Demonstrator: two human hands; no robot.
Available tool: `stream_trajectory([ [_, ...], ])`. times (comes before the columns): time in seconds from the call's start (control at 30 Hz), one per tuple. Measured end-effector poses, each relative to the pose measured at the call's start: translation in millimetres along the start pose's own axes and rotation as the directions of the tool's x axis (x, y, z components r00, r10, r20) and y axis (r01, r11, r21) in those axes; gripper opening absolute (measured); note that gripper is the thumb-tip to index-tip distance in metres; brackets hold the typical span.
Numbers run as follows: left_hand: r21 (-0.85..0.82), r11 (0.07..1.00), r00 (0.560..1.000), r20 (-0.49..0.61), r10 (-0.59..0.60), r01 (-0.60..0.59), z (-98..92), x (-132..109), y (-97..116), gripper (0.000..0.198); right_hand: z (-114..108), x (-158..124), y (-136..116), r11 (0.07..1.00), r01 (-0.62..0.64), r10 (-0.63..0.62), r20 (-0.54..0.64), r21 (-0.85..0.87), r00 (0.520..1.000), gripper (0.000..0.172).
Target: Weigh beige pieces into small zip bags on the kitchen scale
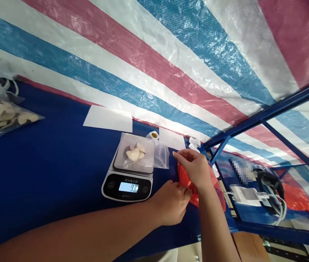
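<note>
My left hand (172, 203) is closed on the near edge of a red plastic bag (183, 177), right of the scale. Above the bag, my right hand (194, 165) pinches a small pale piece (174, 154) between thumb and finger; its exact kind is too small to make out. A digital kitchen scale (127, 187) stands left of both hands, its lit display reading 9.3. On its platform lies a clear zip bag (161, 154), overhanging the right side, with several cream-coloured chunks (135, 153) in or on it. My palms hide part of the red bag.
A clear bag of pale and dark slices (4, 116) lies far left on the blue table (47, 174). White paper sheets (109, 118) and a tape roll (153, 135) sit behind the scale. At right are a blue metal frame (252, 122), a white adapter and cables (245, 196).
</note>
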State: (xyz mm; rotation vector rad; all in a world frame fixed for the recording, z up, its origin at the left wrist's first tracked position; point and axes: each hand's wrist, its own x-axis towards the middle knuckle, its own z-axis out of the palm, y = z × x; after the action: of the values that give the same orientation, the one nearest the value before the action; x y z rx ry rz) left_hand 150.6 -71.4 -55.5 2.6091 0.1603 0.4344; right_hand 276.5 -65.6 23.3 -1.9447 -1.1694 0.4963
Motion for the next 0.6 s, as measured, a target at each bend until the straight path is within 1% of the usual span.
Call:
stream_trajectory([
  [0.07, -0.004, 1.000, 1.000, 0.015, 0.004, -0.004, -1.9, 0, 0, 0.038, 8, 4, -5, 0.999, 0.013, -0.013, 0.011, -0.035, 1.000, 0.040],
  [0.17, -0.034, 0.999, 1.000, 0.023, 0.009, -0.009, -1.7, -1, -1, 0.040, 15, 12, -10, 0.991, 0.019, -0.019, 0.000, -0.135, 1.000, 0.034],
  [0.2, -0.041, 0.999, 1.000, 0.018, 0.014, -0.013, -0.8, -1, -1, 0.042, 16, 13, -10, 0.993, 0.005, -0.004, 0.012, -0.122, 1.000, 0.033],
  [0.23, -0.042, 0.999, 1.000, 0.010, 0.016, -0.016, 0.1, -1, -1, 0.044, 16, 14, -8, 0.998, -0.020, 0.024, 0.047, -0.065, 0.999, 0.033],
  [0.3, -0.036, 0.999, 1.000, -0.008, 0.012, -0.012, 1.9, -2, -1, 0.044, 10, 11, 1, 0.985, -0.117, 0.103, 0.112, 0.127, 0.988, 0.038],
  [0.33, -0.031, 0.999, 1.000, -0.016, 0.005, -0.006, 2.4, -2, -1, 0.040, 4, 7, 9, 0.957, -0.172, 0.152, 0.101, 0.233, 0.983, 0.041],
  [0.37, -0.031, 1.000, 1.000, -0.021, -0.001, 0.000, 2.6, -2, -1, 0.036, -2, 1, 18, 0.920, -0.214, 0.209, 0.050, 0.329, 0.977, 0.044],
  [0.4, -0.032, 0.999, 1.000, -0.025, -0.005, 0.004, 2.6, -2, -1, 0.032, -10, -7, 27, 0.882, -0.233, 0.279, -0.054, 0.411, 0.959, 0.045],
  [0.43, -0.031, 0.999, 1.000, -0.028, -0.005, 0.004, 2.2, -2, -1, 0.029, -17, -16, 35, 0.853, -0.226, 0.327, -0.145, 0.470, 0.934, 0.045],
  [0.47, -0.027, 1.000, 1.000, -0.030, -0.001, 0.000, 1.6, -3, -1, 0.028, -23, -27, 42, 0.832, -0.222, 0.357, -0.184, 0.508, 0.916, 0.044],
  [0.53, -0.012, 1.000, 1.000, -0.030, 0.007, -0.007, -0.4, -3, -1, 0.029, -34, -53, 47, 0.802, -0.220, 0.387, -0.201, 0.555, 0.900, 0.044],
  [0.6, -0.009, 1.000, 1.000, -0.028, 0.005, -0.005, -3.1, -4, 0, 0.028, -44, -87, 43, 0.790, -0.228, 0.404, -0.203, 0.570, 0.892, 0.043],
])
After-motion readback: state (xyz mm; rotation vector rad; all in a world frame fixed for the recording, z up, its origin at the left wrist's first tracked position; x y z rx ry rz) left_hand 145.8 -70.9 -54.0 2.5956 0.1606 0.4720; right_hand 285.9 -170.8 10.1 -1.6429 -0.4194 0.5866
